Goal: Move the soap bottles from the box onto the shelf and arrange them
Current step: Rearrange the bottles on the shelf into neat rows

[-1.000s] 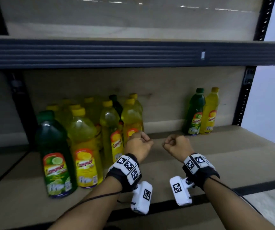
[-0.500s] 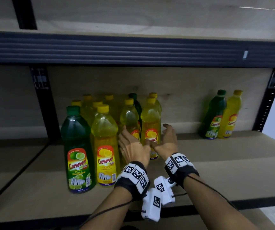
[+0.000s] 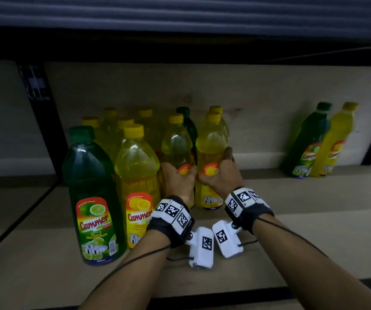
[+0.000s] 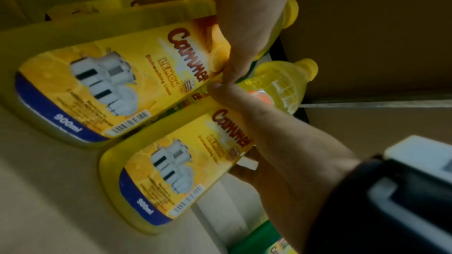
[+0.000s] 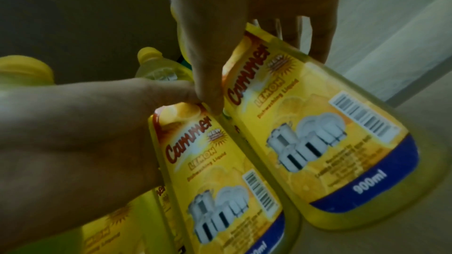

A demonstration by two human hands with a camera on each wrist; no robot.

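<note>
Yellow and green soap bottles [image 3: 135, 166] are already crowding the shelf [image 3: 292, 231]; left hand [image 3: 178, 184] and right hand [image 3: 221, 175] are each wrapping one upright lemon bottle, likely aligning them. Box unseen.

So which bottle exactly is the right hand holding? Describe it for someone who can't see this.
Look at the wooden shelf and its big cluster of soap bottles on the left. At that cluster's right front edge stands the yellow lemon bottle that the right hand grips. Nothing stands to its right, and the left hand holds its twin beside it.
</note>
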